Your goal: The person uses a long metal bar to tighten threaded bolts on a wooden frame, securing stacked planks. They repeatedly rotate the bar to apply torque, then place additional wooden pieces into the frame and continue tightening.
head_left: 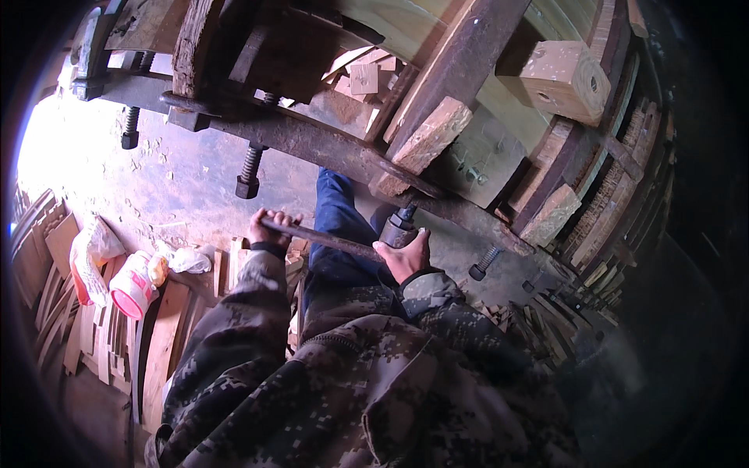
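The tool is a bar-handled socket wrench (331, 241), dark worn metal, smooth round bar, chunky cylindrical head, sitting pretty much at the centre of the clock. The left hand (273, 227) has its fingers wrapped round the bar's far end, and the right hand (409, 259) is curled round the head, just under a threaded bolt (406, 211) (can't tell how far it's seated).

Above, toward 12, a rusty steel frame (312, 136) blocks the upward route, with rough planks clamped in it and a squared, drilled wood block (566, 82) between 1 and 2. Another coarse-threaded hex bolt (249, 170) hangs at 10. Blue trousers (337, 207) show behind the bar; scrap wood (168, 331) and a white-and-pink tub (134, 287) are around 8.

Long axis runs about 9:30 to 3:30, head toward 3:30.
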Action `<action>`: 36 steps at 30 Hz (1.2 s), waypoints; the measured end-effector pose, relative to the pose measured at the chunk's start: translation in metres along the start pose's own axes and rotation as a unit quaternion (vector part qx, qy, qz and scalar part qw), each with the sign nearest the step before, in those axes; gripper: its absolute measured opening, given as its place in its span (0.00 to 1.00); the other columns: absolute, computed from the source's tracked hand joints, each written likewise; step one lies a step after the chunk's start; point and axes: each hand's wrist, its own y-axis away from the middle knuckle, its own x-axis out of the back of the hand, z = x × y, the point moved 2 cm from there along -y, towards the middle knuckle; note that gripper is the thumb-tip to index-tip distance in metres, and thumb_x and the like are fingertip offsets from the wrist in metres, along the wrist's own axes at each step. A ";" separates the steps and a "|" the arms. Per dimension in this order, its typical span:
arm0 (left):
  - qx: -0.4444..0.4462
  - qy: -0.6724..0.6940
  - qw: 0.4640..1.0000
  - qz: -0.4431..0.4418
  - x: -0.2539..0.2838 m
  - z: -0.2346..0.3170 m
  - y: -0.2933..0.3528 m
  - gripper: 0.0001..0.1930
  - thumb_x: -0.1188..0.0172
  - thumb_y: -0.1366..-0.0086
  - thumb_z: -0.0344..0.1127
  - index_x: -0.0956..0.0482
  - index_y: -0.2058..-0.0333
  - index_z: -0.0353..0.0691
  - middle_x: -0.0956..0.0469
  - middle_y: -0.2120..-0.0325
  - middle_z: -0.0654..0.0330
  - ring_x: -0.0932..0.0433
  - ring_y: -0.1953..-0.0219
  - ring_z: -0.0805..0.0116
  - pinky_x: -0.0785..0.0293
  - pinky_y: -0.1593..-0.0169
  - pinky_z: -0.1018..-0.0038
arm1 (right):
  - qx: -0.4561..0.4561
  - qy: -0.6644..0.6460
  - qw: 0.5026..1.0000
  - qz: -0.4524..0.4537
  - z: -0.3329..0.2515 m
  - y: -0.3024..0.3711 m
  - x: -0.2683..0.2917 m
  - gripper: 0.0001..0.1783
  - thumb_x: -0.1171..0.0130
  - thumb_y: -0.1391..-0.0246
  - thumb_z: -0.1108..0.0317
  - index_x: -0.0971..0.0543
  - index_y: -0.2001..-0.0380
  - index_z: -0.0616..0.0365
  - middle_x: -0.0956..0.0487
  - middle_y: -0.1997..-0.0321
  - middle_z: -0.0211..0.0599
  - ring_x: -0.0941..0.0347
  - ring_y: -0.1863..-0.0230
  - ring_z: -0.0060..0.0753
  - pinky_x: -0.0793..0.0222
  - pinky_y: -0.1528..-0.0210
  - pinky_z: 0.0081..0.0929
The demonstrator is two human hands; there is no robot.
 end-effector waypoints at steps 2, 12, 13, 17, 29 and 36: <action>-0.022 -0.005 0.988 -0.151 -0.029 0.006 0.043 0.16 0.50 0.38 0.46 0.38 0.81 0.46 0.41 0.86 0.65 0.40 0.79 0.67 0.35 0.51 0.58 | 0.047 -0.094 0.994 -0.042 0.006 -0.007 0.003 0.49 0.24 0.67 0.58 0.38 0.45 0.71 0.26 0.50 0.54 0.27 0.49 0.47 0.34 0.44 0.37; -0.143 -0.164 0.970 -0.108 -0.107 -0.010 0.145 0.19 0.50 0.34 0.44 0.39 0.84 0.48 0.39 0.82 0.63 0.37 0.74 0.61 0.37 0.56 0.64 | 0.066 -0.201 0.969 -0.127 0.013 -0.031 0.013 0.46 0.24 0.66 0.60 0.33 0.44 0.64 0.27 0.46 0.50 0.31 0.43 0.45 0.38 0.39 0.36; -0.136 -0.117 0.984 -0.010 -0.105 -0.009 0.139 0.20 0.51 0.33 0.43 0.39 0.84 0.48 0.39 0.83 0.63 0.37 0.75 0.61 0.37 0.57 0.63 | 0.086 -0.125 0.985 -0.088 0.012 -0.033 0.013 0.46 0.24 0.66 0.59 0.34 0.43 0.64 0.28 0.44 0.50 0.32 0.43 0.48 0.39 0.38 0.39; -0.123 -0.185 0.942 -0.251 -0.114 -0.007 0.146 0.20 0.52 0.30 0.45 0.40 0.83 0.47 0.40 0.83 0.63 0.38 0.76 0.62 0.37 0.53 0.59 | 0.054 -0.109 0.989 -0.083 0.004 -0.023 0.018 0.52 0.23 0.66 0.57 0.38 0.40 0.69 0.29 0.44 0.55 0.32 0.42 0.50 0.41 0.36 0.37; -0.137 -0.229 0.937 -0.227 -0.083 0.008 0.134 0.33 0.64 0.29 0.61 0.31 0.43 0.39 0.32 0.40 0.45 0.33 0.39 0.50 0.35 0.39 0.55 | 0.422 0.016 0.759 -0.495 -0.209 0.058 -0.090 0.26 0.51 0.38 0.47 0.22 0.60 0.63 0.20 0.63 0.51 0.22 0.55 0.47 0.29 0.51 0.36; -0.144 -0.017 0.976 -0.161 -0.070 -0.001 0.116 0.34 0.62 0.31 0.61 0.28 0.53 0.31 0.23 0.56 0.42 0.25 0.54 0.40 0.30 0.47 0.46 | 0.619 0.324 0.671 -0.248 -0.202 0.074 -0.150 0.18 0.52 0.42 0.60 0.20 0.58 0.61 0.18 0.62 0.53 0.21 0.57 0.53 0.24 0.57 0.45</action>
